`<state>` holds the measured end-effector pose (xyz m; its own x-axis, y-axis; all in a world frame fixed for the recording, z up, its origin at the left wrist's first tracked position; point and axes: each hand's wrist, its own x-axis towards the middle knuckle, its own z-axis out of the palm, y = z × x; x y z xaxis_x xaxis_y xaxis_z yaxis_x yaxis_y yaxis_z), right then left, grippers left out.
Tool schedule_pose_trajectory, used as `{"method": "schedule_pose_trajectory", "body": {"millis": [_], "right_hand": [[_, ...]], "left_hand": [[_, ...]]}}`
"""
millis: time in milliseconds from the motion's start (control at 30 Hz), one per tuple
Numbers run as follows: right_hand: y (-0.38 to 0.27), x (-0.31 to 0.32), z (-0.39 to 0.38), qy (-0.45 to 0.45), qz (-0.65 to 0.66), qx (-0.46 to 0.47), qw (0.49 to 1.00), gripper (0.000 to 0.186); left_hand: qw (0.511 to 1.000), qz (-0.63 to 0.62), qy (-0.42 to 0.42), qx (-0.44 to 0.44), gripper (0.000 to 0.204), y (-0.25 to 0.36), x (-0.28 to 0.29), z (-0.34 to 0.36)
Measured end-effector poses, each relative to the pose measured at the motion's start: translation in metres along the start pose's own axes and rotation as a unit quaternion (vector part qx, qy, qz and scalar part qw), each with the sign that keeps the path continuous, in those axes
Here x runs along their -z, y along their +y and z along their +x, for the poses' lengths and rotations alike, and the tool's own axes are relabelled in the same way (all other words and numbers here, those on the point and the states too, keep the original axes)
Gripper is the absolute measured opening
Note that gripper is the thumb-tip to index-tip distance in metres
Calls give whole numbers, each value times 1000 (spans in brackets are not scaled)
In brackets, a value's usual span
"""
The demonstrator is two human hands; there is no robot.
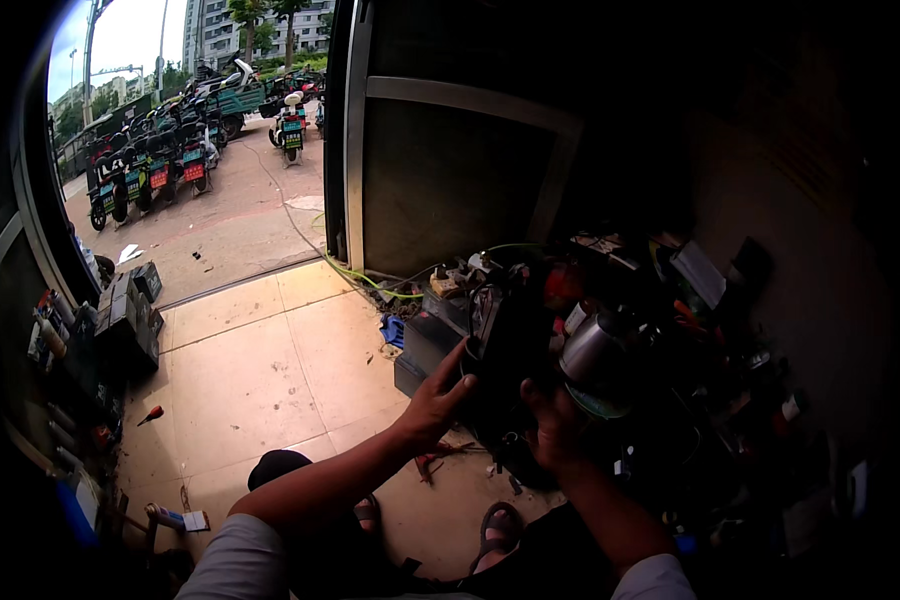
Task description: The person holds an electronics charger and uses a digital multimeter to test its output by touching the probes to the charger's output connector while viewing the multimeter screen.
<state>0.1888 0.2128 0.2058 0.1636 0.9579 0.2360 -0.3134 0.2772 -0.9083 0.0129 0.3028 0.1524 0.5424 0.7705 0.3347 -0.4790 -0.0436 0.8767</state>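
Observation:
A black boxy object (498, 375) lies in deep shadow between my hands; its exact kind is too dark to make out. My left hand (442, 398) is closed on its left edge, thumb on the near side and a finger reaching up along it. My right hand (558, 432) is at its right side, thumb pointing up against the dark shape, the other fingers curled and mostly lost in shadow. Just beyond the right hand stands a silver metal kettle (592, 352). A thin dark cable loops above the object near my left fingers.
A cluttered bench (705, 400) fills the right side. Dark batteries (128, 325) stand by the doorway at left. On the tiled floor lie a red screwdriver (151, 414), red-handled pliers (428, 464) and a can (165, 516). A green-yellow cable (355, 273) runs outside, where scooters (160, 165) are parked.

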Motion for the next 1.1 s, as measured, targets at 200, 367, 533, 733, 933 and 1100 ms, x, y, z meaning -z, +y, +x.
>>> {"method": "schedule_pose_trajectory", "body": {"millis": [200,367,533,733,933,1100], "right_hand": [[8,12,-6,-13,-251,-11,968,66],[8,15,-6,-67,-270,23,960,61],[7,17,-9,-67,-228,-43,970,74],[23,25,-2,-125,-289,55,947,114],[16,18,-5,-95,-263,58,958,105],[15,19,1,-14,13,-43,999,82]], "left_hand": [[995,-23,65,71,79,3,-9,1],[994,-39,70,75,87,11,-14,-4],[990,-44,80,105,75,13,-18,-5],[978,-123,143,86,57,7,-15,0],[979,-133,122,98,53,13,-18,2],[992,-80,63,74,63,2,-15,6]]}}
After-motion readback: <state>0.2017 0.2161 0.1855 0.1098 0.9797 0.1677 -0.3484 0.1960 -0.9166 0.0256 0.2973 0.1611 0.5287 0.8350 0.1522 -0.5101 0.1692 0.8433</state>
